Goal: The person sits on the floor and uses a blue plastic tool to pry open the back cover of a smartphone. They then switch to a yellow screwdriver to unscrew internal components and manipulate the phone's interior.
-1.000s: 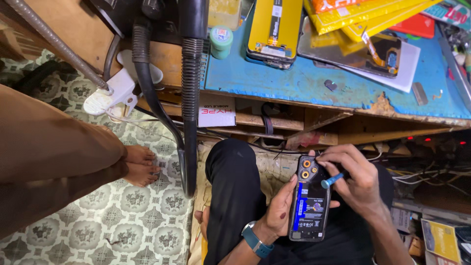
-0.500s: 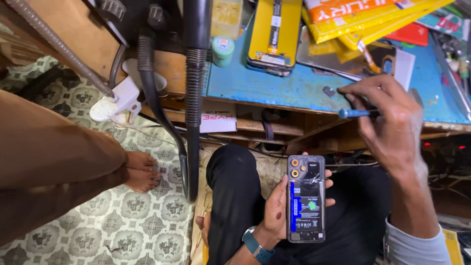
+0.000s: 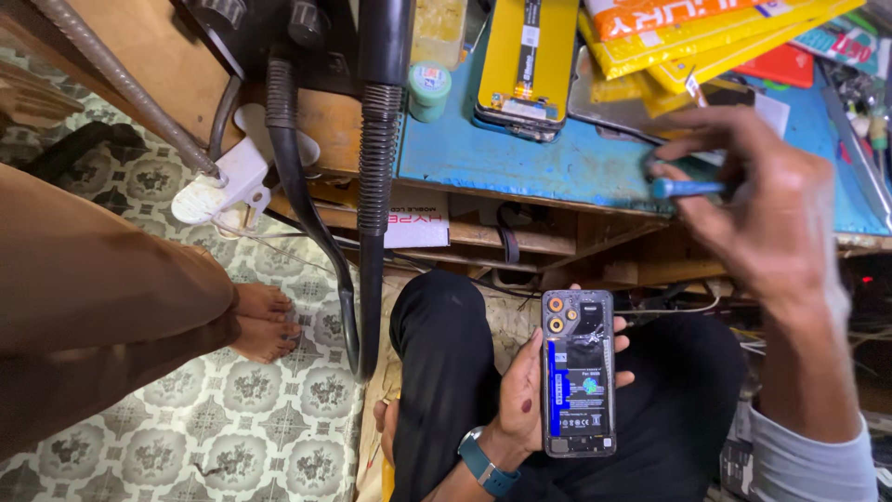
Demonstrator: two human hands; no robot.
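Your left hand (image 3: pixel 520 395) grips the opened phone (image 3: pixel 578 374) upright over your lap; your right hand (image 3: pixel 757 209) pinches a blue screwdriver (image 3: pixel 688 188) at the workbench's (image 3: pixel 520 158) front edge, up-right of the phone.

yellow padded packages (image 3: pixel 706 37) lie stacked on the blue bench beside a red packet (image 3: pixel 785 65); a white label (image 3: pixel 416 221) hangs under its edge.
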